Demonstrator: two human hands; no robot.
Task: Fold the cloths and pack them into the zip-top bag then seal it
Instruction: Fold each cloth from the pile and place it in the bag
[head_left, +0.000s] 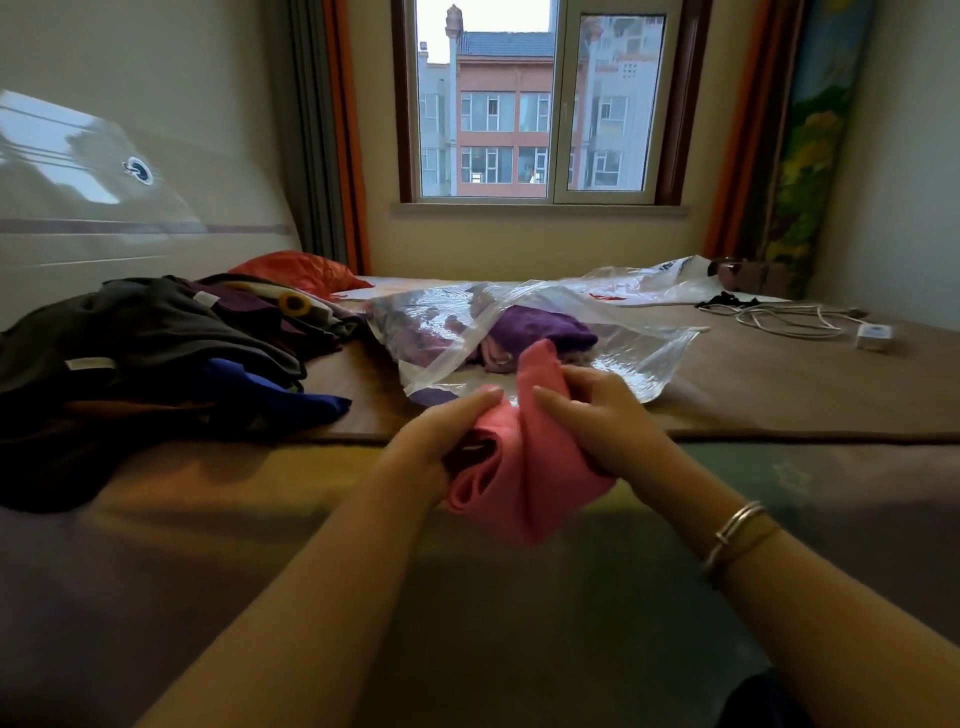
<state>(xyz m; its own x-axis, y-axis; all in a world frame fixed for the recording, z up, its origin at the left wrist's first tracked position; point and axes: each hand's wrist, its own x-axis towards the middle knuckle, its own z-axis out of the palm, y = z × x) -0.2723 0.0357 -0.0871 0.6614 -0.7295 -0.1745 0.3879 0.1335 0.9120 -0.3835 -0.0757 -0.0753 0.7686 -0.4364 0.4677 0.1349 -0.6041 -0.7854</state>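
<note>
Step in hand: folding, w/ the pink cloth (524, 467) held up just in front of the bag (535, 343), near its mouth. Left hand (441, 441) has fingers curled round the cloth's left fold; right hand (597, 410) pinches the right fold, fingers wrapped over it. Cloth looks roughly doubled, not yet a tidy flat pack, so I'd judge the fold is mid-way.

Next move prob. calls for flattening the fold, then one hand lifting the bag's top film so the other can slide the cloth in beside what's inside.

Bag: clear zip-top, lying flat, mouth facing the person and unsealed. Inside: a purple cloth (540, 327) plus some paler fabric under it; can't tell how many pieces.

Left of the bag: pile (156, 353) of dark clothes, unfolded, so much of the task is left. Right of the bag, well apart: charger cable (789, 317).
</note>
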